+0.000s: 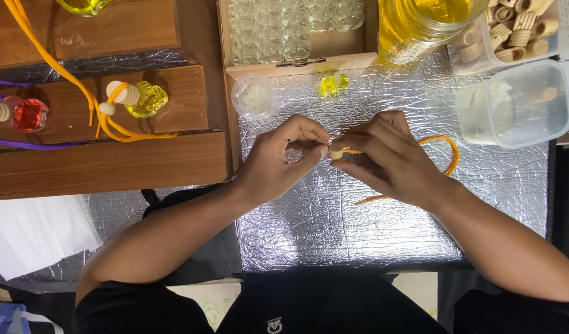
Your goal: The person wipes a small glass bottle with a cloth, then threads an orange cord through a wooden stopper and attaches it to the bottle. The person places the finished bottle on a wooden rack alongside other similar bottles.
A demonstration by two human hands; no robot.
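Pinching a small wooden bead (336, 153) between thumb and forefinger, the right hand (389, 158) holds it over the middle of the foil-covered work mat (334, 229), fingers closed tight on it. The left hand (278, 164) meets it from the other side, its fingertips (315, 143) drawn narrow at the bead's near face; whether they grip a cord end there is too small to tell. An orange cord (442, 148) leaves the bead rightward, passes behind the right hand, loops toward the mat's right edge and trails back to lie on the foil. Its long axis at the bead runs roughly level, left to right, the bead end pointing at the left hand.

Judging by the layout, the bead seems to sit on the cord, but no bottle is joined to it. On the wooden boards at the left, a yellow-filled bottle (149, 99) with cap and orange cord and a red-filled bottle (28, 114) look assembled. A tray of empty glass bottles (294, 28), a jar of yellow liquid (420, 21) and tubs of wooden caps (516, 34) line the far edge.
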